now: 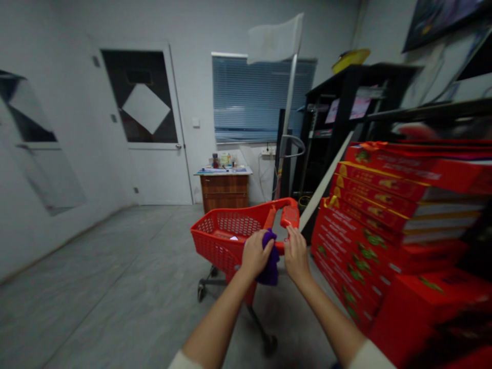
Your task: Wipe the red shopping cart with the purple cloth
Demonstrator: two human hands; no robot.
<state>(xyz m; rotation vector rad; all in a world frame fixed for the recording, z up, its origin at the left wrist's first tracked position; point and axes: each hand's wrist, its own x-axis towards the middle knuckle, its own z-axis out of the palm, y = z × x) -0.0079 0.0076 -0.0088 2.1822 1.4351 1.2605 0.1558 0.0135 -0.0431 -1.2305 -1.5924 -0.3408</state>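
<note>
A small red plastic shopping cart (223,233) on wheels stands on the grey floor just ahead of me. My left hand (255,252) is closed around a purple cloth (270,261), pressed against the cart's rear rim by the handle. My right hand (295,252) grips the red cart handle (289,218) at its right end. A white flag (274,38) on a metal pole (286,128) rises from the cart's back. A small white scrap lies inside the basket.
Stacked red gift boxes (388,215) fill the right side, close to the cart. Behind them stands a black shelf unit (338,113). A wooden cabinet (225,189) sits under the blinded window, a white door (154,133) to its left. Open floor stretches left.
</note>
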